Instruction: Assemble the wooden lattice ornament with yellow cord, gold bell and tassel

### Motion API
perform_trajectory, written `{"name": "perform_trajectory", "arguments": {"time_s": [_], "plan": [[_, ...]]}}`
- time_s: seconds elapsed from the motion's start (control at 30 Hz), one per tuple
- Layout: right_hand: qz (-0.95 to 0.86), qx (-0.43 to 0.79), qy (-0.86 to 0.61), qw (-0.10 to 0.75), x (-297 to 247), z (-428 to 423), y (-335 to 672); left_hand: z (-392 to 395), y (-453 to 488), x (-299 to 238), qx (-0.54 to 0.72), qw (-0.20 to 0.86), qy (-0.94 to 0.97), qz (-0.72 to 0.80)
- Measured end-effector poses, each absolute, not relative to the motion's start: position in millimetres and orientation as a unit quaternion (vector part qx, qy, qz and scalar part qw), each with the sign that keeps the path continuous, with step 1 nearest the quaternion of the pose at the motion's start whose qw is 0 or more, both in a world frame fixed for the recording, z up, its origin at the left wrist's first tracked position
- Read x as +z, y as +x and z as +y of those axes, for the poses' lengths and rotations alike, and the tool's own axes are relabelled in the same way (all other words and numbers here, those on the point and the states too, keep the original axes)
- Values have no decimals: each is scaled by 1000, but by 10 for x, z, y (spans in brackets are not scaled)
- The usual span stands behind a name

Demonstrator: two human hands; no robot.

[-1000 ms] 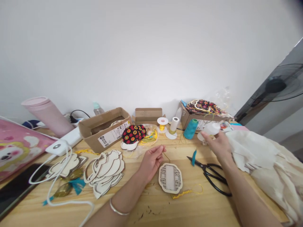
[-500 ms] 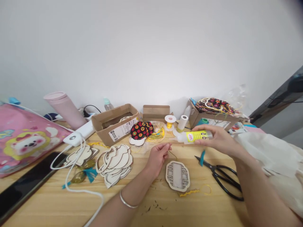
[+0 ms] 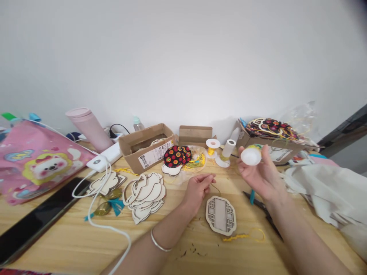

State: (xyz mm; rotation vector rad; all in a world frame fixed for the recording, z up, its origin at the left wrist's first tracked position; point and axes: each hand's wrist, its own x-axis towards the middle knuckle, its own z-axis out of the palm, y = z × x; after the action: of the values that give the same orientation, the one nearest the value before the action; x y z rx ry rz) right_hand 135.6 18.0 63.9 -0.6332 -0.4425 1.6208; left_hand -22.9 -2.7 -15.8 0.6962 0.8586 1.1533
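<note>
My left hand point(image 3: 198, 191) pinches the end of a thin cord point(image 3: 216, 188) that runs down to a wooden lattice-cut plaque point(image 3: 220, 216) lying flat on the table. In my right hand point(image 3: 262, 180) is a glue bottle point(image 3: 251, 156), raised above the table with its round white base facing me; its nozzle is hidden. Below the right wrist lie black scissors point(image 3: 266, 214), partly covered by the forearm. A twisted yellow cord point(image 3: 236, 237) sits at the lower edge of the plaque.
Thin wooden pieces point(image 3: 147, 194) are stacked left of my left arm. Behind stand an open cardboard box point(image 3: 146, 149), a yellow thread spool point(image 3: 212, 147) and a filled box point(image 3: 279, 147). A white cable point(image 3: 114, 231) crosses the left side, and pale cloth point(image 3: 327, 187) lies at right.
My right hand has turned the glue bottle from lying sideways, nozzle to the left, to base toward me. The left hand keeps its pinch on the cord. The view has shifted slightly left.
</note>
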Motion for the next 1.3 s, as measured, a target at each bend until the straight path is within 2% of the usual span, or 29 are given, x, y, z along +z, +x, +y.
{"name": "perform_trajectory", "arguments": {"time_s": [0.07,0.2,0.5,1.3], "plan": [[-220,715,-259,610,647,153,1301,-23,-231,-162,517,697,314,386],[-302,665,-250,636,638,156,1214,-20,-229,-144,518,698,313,383],[-500,460,-395,618,700,335,1084,-16,-235,-139,511,710,306,375],[-438,413,-426,676,508,308,1164,-24,-219,-136,475,701,351,399]]}}
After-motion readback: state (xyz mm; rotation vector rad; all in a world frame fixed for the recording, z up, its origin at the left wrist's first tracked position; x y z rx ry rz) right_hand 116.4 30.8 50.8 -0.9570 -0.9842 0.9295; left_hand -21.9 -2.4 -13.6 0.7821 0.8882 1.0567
